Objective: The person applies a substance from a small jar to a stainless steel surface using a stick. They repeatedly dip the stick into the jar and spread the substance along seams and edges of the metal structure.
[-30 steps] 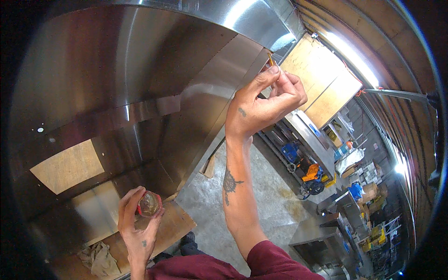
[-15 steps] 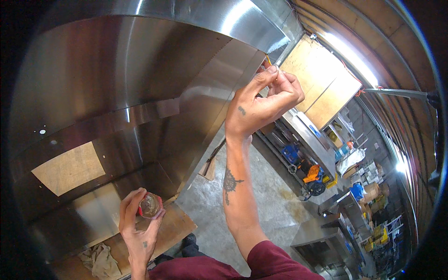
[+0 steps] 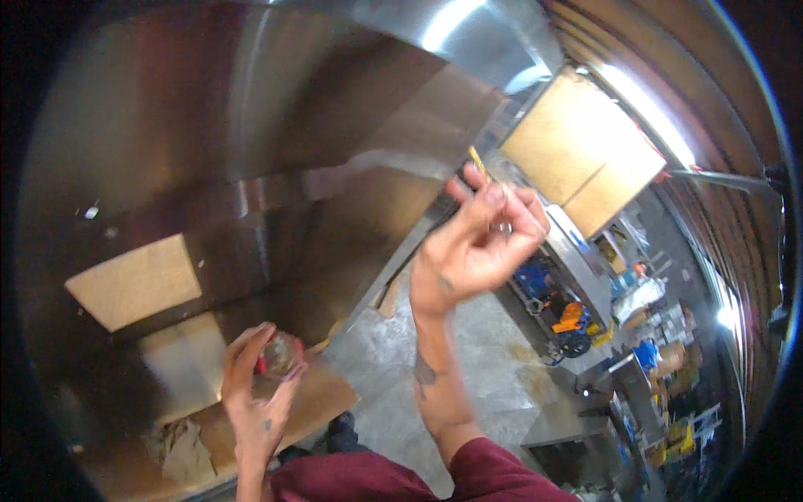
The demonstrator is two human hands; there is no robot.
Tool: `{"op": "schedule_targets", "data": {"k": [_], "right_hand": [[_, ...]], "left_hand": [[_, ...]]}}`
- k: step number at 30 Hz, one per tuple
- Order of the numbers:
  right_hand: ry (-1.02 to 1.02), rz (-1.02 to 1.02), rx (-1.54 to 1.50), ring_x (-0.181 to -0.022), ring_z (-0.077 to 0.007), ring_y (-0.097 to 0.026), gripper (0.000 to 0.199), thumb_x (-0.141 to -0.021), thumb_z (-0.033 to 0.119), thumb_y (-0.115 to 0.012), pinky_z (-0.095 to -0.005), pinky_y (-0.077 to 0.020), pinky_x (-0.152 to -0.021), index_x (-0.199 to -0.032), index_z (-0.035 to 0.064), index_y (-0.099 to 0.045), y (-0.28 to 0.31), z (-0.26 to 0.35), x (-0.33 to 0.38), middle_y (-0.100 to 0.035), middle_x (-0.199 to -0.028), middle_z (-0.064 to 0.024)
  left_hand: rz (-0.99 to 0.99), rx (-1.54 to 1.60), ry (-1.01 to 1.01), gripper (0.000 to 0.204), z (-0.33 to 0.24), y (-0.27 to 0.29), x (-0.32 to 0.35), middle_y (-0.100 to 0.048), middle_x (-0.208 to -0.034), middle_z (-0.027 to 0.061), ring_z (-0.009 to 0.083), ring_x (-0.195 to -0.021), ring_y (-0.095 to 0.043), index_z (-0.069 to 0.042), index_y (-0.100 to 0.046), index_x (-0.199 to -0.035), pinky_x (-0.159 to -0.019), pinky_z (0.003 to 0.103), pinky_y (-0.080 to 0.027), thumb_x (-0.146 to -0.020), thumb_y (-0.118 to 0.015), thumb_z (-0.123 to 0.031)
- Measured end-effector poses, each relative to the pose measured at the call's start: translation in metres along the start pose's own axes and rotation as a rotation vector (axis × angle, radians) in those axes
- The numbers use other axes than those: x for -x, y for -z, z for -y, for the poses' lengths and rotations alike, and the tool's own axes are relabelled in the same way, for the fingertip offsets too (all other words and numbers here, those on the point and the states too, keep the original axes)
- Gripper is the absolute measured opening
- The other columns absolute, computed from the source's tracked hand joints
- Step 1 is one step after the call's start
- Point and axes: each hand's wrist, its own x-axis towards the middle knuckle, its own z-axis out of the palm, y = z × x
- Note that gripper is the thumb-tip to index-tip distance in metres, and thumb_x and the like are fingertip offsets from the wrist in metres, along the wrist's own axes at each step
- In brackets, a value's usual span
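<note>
My right hand [image 3: 473, 247] is raised in front of me, its thumb and fingers pinched around a thin yellow rod [image 3: 477, 159]. The rod's end sticks up above the fingertips; the rest is hidden in the grip. Lower left, my left hand [image 3: 258, 410] holds a small clear container with red edges [image 3: 283, 356], thumb on one side and fingers on the other. Something brownish shows in it, too blurred to name. A large stainless steel hood or cabinet [image 3: 335, 109] stands to the left, apart from the right hand.
Below the steel panels, a brown board [image 3: 322, 393] bears a crumpled cloth [image 3: 186, 456]. A tan rectangular piece [image 3: 138, 284] shows against the steel. Beyond my right arm stand a metal bench [image 3: 585, 259], orange and blue gear and stacked boxes. The floor is concrete [image 3: 502, 360].
My right hand has drawn back and down from the steel edge, still pinching the yellow rod, more of which now shows. The left hand still holds the container; the view has shifted slightly.
</note>
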Motion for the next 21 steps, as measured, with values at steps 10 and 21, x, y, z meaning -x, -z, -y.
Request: {"op": "schedule_targets", "data": {"k": [10, 21], "right_hand": [[-0.413, 0.797, 0.051, -0.095, -0.0174, -0.066, 0.018, -0.101, -0.001, -0.084, -0.0287, -0.0590, -0.078, -0.117, 0.0032, -0.078, 0.123, 0.112, 0.132, -0.056, -0.125, -0.0113], [-0.336, 0.825, 0.140, -0.076, -0.0129, -0.053, 0.024, -0.094, 0.003, -0.091, -0.0289, -0.0482, -0.065, -0.117, 0.0066, -0.087, 0.126, 0.114, 0.143, -0.060, -0.113, -0.0058]], "left_hand": [[0.006, 0.024, 0.016, 0.065, 0.015, 0.005, 0.007, -0.070, -0.148, 0.0145, 0.0301, -0.133, -0.070, -0.009, -0.073, -0.146, -0.110, 0.042, -0.058, -0.085, -0.095, -0.008], [0.096, 0.015, -0.122, 0.069, 0.018, -0.016, 0.014, -0.066, -0.151, 0.0166, 0.0324, -0.132, -0.072, -0.011, -0.073, -0.149, -0.104, 0.040, -0.064, -0.084, -0.085, 0.009]]}}
